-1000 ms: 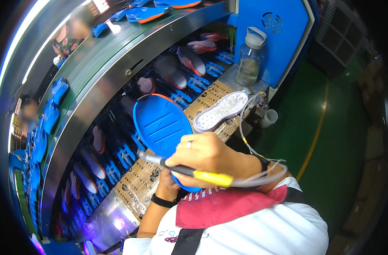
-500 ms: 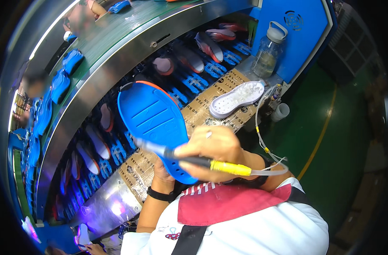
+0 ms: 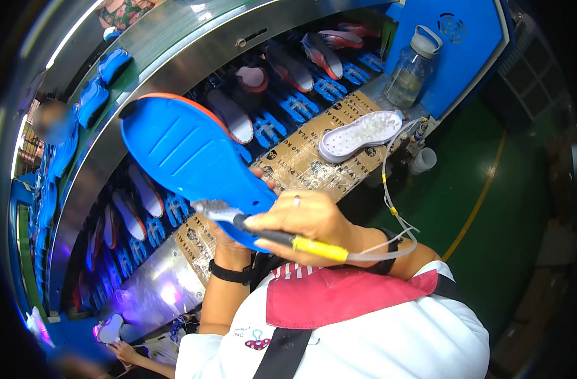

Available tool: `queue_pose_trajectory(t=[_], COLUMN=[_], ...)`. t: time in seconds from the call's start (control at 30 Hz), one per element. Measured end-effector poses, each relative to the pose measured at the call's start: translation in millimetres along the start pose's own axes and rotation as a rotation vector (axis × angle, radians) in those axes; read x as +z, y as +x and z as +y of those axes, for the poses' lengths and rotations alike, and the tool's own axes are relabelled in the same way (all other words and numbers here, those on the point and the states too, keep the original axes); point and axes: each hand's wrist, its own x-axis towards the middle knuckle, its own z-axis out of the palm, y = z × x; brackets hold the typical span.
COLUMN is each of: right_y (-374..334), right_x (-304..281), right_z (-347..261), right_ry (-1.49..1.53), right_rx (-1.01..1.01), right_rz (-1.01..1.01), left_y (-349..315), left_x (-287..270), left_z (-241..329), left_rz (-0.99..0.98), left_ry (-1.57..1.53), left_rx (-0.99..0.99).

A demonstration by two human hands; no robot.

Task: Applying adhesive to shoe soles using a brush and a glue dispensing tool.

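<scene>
My left hand (image 3: pixel 229 239) grips a blue sole-shaped shell (image 3: pixel 181 148) from beneath, with fingertips showing past its right edge. The shell is broad, grooved, and held tilted, with an orange rim along its upper edge. In my right hand (image 3: pixel 310 221) is a brush (image 3: pixel 269 235) with a dark handle, yellow tape and a clear tube running off its end. Its pale bristles lie at the left edge of the shell's narrow part; whether they touch it I cannot tell. A white shoe sole (image 3: pixel 359 135) with small pale pieces inside lies on the cardboard-covered bench.
Behind the bench (image 3: pixel 294 167), shoe uppers (image 3: pixel 287 66) sit in a row on blue holders. Blue shells (image 3: pixel 92 101) line the green conveyor (image 3: pixel 156 39). A clear bottle (image 3: pixel 409 72) and a white cup (image 3: pixel 423 161) stand at right. Another person's hand (image 3: pixel 123 351) is at lower left.
The blue shell has shifted left and up and turned a little. The brush has moved from over the shell's middle down to its narrow part's left edge. My left fingertips have come into view.
</scene>
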Motion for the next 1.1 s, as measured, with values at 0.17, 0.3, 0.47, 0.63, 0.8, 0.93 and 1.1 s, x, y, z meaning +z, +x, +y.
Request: queue_pose_trajectory(t=[0.17,0.3,0.47,0.63,0.8,0.93,1.1], right_y=[-2,-7,-8,-13,-10,-13,-11], right_x=[-4,1,-3,-5,-13,-6,-13], right_z=[-2,1,0,5,5,14,13], right_ry=[0.142,0.129,0.333,0.179,0.252,0.106,0.177], right_rx=[0.012,0.108,0.067,0.124,0.138,0.103,0.095], right_rz=[-0.082,-0.111,-0.281,-0.326,-0.379,-0.474,-0.53], left_y=[3,8,3,1,-10,-6,4], left_x=[-5,7,9,14,14,3,11], left_z=[11,7,23,40,64,78,85], left_rz=[-0.104,-0.245,-0.21,-0.187,-0.003,0.051,0.052], left_ry=[-0.093,-0.037,-0.099,0.061,0.454,0.524,0.638], left_rx=[0.0,0.158,0.123,0.026,-0.091,-0.215,-0.416])
